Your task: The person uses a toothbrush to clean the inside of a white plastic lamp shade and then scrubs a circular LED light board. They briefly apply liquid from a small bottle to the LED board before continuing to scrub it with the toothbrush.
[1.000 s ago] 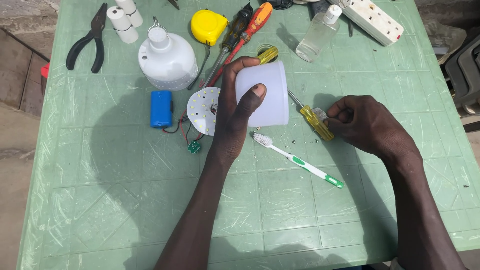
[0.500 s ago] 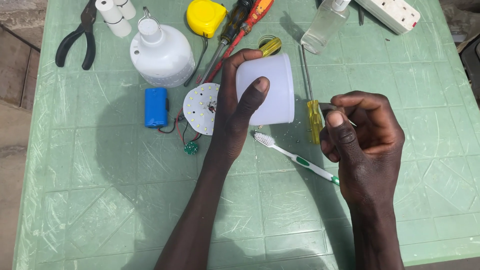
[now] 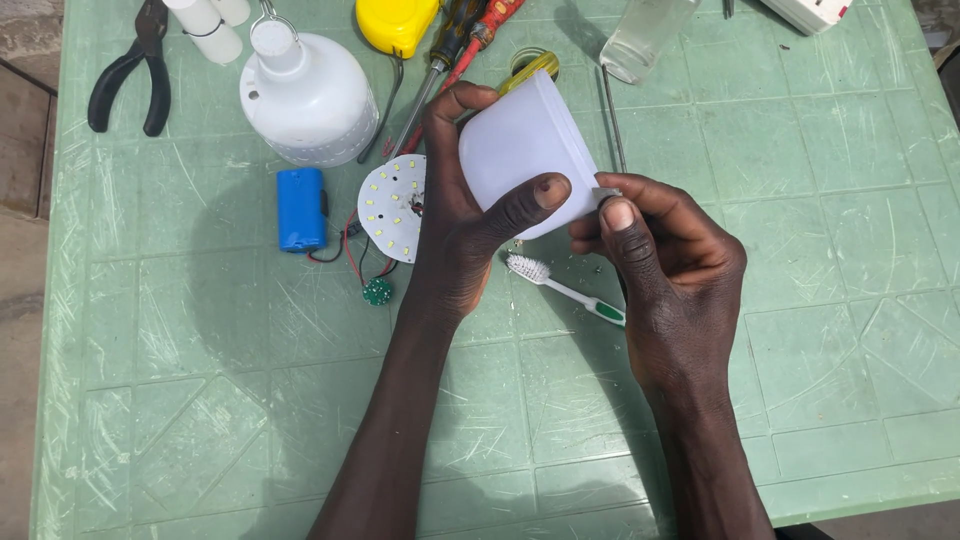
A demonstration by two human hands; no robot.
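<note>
My left hand [image 3: 450, 240] grips a white translucent dome cover [image 3: 520, 140], thumb across its front, holding it just above the table. My right hand [image 3: 680, 270] is at the dome's right rim, thumb and forefinger pinched on the edge. A thin metal screwdriver shaft [image 3: 610, 120] sticks out past the right fingers; its handle is hidden, so I cannot tell whether the hand holds it. Left of the dome lies a round white LED board [image 3: 395, 205], wired to a blue battery [image 3: 300, 208] and a small green part [image 3: 377, 291]. A white-and-green toothbrush [image 3: 560, 285] lies under my hands.
On the green plastic table [image 3: 800, 300] stand a white lamp body [image 3: 305, 95], black pliers [image 3: 130, 70], a yellow tape measure [image 3: 395, 22], two screwdrivers [image 3: 470, 40], a clear bottle [image 3: 645, 35], white cylinders [image 3: 205, 30] and a white power strip [image 3: 810, 10].
My right hand picked up the yellow-handled screwdriver from the table, then moved left to the dome's rim. My left hand tilted the dome slightly.
</note>
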